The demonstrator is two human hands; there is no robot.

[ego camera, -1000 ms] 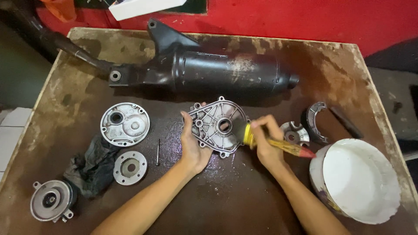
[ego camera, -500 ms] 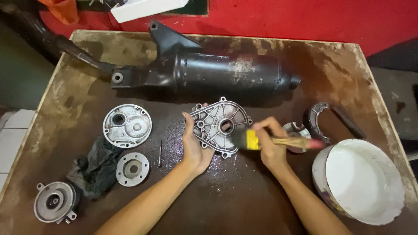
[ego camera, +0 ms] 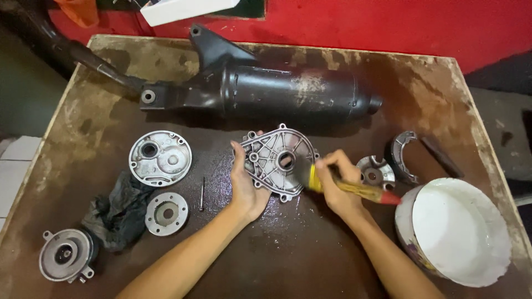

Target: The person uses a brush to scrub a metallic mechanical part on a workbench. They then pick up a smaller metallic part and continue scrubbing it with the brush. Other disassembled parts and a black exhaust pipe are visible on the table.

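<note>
At far left a small round housing (ego camera: 64, 254) lies beside a black rag (ego camera: 119, 207), with a round cover plate (ego camera: 159, 158) above. The left hand (ego camera: 246, 185) clamps the ribbed aluminium engine cover (ego camera: 277, 160), tilted up off the wet table (ego camera: 288, 249). The right hand (ego camera: 335, 185) grips a paintbrush (ego camera: 346, 185), bristles at the cover's lower edge. Firm support and short strokes into the ribs seem wise. A white bucket (ego camera: 451, 230) sits right.
</note>
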